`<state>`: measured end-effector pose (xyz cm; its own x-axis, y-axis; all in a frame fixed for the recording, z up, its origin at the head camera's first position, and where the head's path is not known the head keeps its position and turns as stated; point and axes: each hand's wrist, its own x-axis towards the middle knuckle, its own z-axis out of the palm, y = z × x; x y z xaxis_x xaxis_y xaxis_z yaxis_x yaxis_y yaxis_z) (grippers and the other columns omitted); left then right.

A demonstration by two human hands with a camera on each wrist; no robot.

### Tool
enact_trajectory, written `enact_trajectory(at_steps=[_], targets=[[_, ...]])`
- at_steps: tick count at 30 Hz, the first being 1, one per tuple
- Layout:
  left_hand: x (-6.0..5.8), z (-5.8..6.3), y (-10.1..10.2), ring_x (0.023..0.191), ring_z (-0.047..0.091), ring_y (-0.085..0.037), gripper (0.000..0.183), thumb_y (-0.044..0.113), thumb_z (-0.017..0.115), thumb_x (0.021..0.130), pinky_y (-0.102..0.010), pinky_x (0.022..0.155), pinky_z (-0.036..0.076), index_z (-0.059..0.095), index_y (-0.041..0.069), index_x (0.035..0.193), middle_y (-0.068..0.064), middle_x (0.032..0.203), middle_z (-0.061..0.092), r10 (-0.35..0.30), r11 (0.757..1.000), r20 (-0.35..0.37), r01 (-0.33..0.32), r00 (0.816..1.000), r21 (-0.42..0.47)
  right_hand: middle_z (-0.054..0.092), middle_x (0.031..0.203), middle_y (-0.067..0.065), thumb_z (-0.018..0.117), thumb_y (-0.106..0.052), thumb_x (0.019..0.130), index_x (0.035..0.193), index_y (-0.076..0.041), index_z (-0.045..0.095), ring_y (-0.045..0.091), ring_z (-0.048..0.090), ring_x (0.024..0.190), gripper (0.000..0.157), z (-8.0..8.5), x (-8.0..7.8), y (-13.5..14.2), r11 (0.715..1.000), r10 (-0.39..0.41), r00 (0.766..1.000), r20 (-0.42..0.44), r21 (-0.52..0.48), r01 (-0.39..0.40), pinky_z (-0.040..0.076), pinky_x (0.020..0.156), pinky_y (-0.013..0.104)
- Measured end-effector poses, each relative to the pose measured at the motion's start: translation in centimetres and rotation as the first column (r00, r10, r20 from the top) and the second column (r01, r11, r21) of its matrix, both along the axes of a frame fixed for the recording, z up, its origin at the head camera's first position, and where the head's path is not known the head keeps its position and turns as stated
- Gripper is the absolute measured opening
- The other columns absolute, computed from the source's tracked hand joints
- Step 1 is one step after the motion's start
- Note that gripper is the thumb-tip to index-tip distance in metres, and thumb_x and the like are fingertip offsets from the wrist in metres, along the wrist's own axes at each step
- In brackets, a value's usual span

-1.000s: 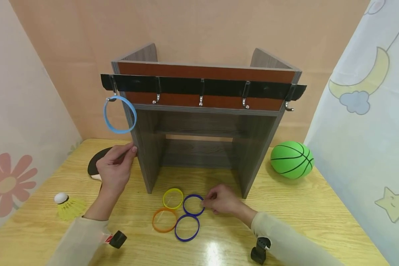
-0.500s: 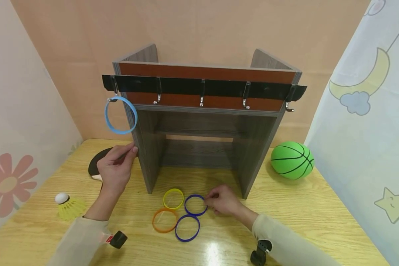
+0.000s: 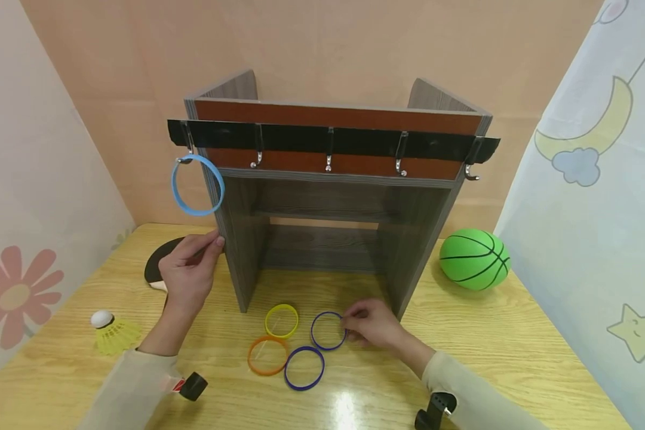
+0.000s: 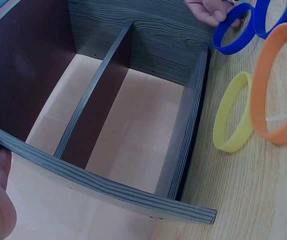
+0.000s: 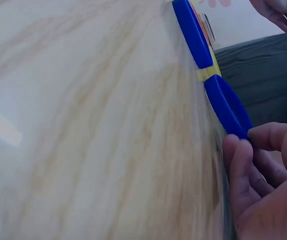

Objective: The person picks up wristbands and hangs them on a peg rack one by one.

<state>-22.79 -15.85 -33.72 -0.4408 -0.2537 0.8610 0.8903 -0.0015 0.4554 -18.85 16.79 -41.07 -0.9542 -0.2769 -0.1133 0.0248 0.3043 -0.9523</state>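
Worktop (image 3: 521,334): glossy yellow wood grain.
Shelf unit (image 3: 322,246): grey, streaky wood-look boards with a rust-red front, standing at twelve o'clock.
Hook bar (image 3: 295,138): flat black strip across the unit's front, bearing five bent metal hooks.
Ball (image 3: 474,259): green, black-lined sphere, between three and four o'clock from the unit.
Paddle (image 3: 158,263): rounded black blade, partly hidden behind the left grip.
Left grip (image 3: 192,269): raised between eight and nine o'clock from the unit, thumb and fingers pinching its side panel's edge.
Right grip (image 3: 373,322): low at five o'clock from the unit, forearm slanting in from four, thumb and fingertips pinching the held blue ring.
Shuttlecock (image 3: 117,335): white cap, yellow skirt, at eight o'clock from the left grip.
Light blue ring (image 3: 199,212): smooth band, hanging on the bar's nine-o'clock hook.
Orange ring (image 4: 260,90): smooth, flat-walled band.
Held blue ring (image 5: 223,106): smooth hoop, at one o'clock from the other blue ring (image 5: 192,35).
Yellow ring (image 4: 221,120): at one o'clock from the orange.
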Motion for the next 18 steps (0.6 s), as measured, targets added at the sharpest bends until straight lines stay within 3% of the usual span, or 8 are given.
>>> enact_trajectory(at_steps=[6, 12, 18], targets=[[0.9, 1.1, 0.6, 0.073, 0.065, -0.012, 0.01, -0.019, 0.064, 0.08, -0.018, 0.067, 0.054, 0.062, -0.025, 0.087, -0.018, 0.077, 0.066, -0.021, 1.0, -0.007, 0.021, 1.0, 0.011, 0.066, 0.077, 0.014, 0.068, -0.007, 0.087, 0.101, 0.01, 0.063, 0.027, 0.067, 0.07, 0.023, 0.8, 0.2, 1.3, 0.997, 0.007, 0.999, 0.044, -0.079, -0.003, 0.057, 0.059, 0.035], [1.1, 1.3, 0.6, 0.072, 0.065, -0.012, 0.013, -0.016, 0.066, 0.08, -0.017, 0.067, 0.054, 0.062, -0.026, 0.087, -0.018, 0.076, 0.066, -0.021, 1.0, -0.001, 0.021, 1.0, 0.01, 0.067, 0.079, 0.017, 0.068, -0.002, 0.084, 0.099, 0.015, 0.061, 0.03, 0.067, 0.072, 0.023, 1.2, 0.5, 1.9, 0.992, 0.022, 0.999, 0.034, -0.128, -0.017, 0.058, 0.062, 0.038], [0.0, 0.1, 0.0, 0.073, 0.065, -0.012, 0.011, -0.017, 0.065, 0.08, -0.017, 0.067, 0.054, 0.063, -0.024, 0.088, -0.018, 0.076, 0.066, -0.011, 1.0, -0.002, 0.011, 1.0, 0.003, 0.066, 0.077, 0.021, 0.068, 0.003, 0.082, 0.096, 0.019, 0.061, 0.034, 0.067, 0.072, 0.023, 1.3, 0.6, 2.2, 0.987, -0.007, 1.0, -0.004, -0.162, 0.006, 0.058, 0.062, 0.041]])
